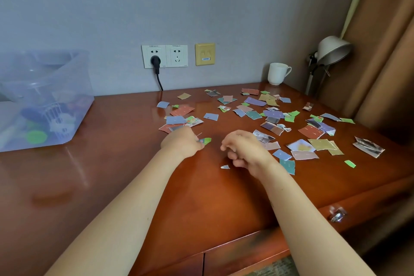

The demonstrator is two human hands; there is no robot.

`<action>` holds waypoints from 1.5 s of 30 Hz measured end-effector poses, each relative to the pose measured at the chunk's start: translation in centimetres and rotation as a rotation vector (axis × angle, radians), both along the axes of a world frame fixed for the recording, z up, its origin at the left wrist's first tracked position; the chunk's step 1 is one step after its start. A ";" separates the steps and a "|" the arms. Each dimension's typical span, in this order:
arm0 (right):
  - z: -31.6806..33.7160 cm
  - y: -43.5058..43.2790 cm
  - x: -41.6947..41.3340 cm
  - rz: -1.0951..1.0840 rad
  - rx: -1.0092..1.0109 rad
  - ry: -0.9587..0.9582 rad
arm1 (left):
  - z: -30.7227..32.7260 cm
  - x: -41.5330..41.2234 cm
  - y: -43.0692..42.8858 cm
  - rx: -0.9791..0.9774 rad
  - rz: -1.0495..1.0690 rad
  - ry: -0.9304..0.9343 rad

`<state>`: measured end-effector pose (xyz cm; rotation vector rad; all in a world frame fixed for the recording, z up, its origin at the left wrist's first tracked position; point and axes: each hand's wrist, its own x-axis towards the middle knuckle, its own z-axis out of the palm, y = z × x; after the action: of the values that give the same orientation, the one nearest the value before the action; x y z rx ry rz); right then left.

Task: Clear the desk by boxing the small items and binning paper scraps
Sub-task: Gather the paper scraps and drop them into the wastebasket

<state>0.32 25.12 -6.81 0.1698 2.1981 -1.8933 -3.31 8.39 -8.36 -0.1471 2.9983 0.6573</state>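
Several torn coloured paper scraps (271,114) lie scattered over the right half of the wooden desk (112,175). My left hand (182,142) is closed around scraps, and a green scrap (205,140) sticks out past its fingers. My right hand (243,151) hovers just right of it, fingers curled loosely, with nothing visible in it. A tiny white scrap (225,166) lies on the desk below my right hand. A clear plastic box (42,101) holding small items stands at the far left of the desk.
A white mug (278,73) stands at the back right near a desk lamp (329,54). Wall sockets with a black plug (155,61) sit above the desk's rear edge. A brown curtain (385,51) hangs on the right. A drawer knob (337,214) shows on the front.
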 end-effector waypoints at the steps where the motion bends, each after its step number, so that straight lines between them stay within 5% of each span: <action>1: 0.0 0.0 0.0 -0.004 -0.083 -0.032 | -0.1 0.1 -0.1 0.043 0.009 0.007; 4: 0.2 0.0 0.3 0.032 -0.053 -0.057 | -0.3 0.7 -0.1 0.101 0.039 0.073; 12: 0.6 0.2 0.7 0.291 0.777 0.118 | -0.5 1.9 -0.7 0.331 0.003 0.124; 17: 1.4 0.4 1.2 0.354 0.840 0.089 | -0.1 2.1 -1.3 0.629 0.032 0.119; 32: 0.9 0.1 2.0 0.438 0.916 0.103 | 0.8 2.6 -0.5 1.039 0.081 -0.005; 37: 0.9 -0.1 2.7 0.319 0.704 0.139 | 1.1 2.8 -0.2 1.118 0.119 0.027; 45: 0.4 -1.9 3.3 0.071 -0.534 -0.073 | 2.2 5.1 -1.0 1.658 0.244 -0.194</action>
<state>3.64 23.23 -6.39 0.0618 1.5575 -2.3060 1.77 7.43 -6.14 -0.3809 1.4126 2.5079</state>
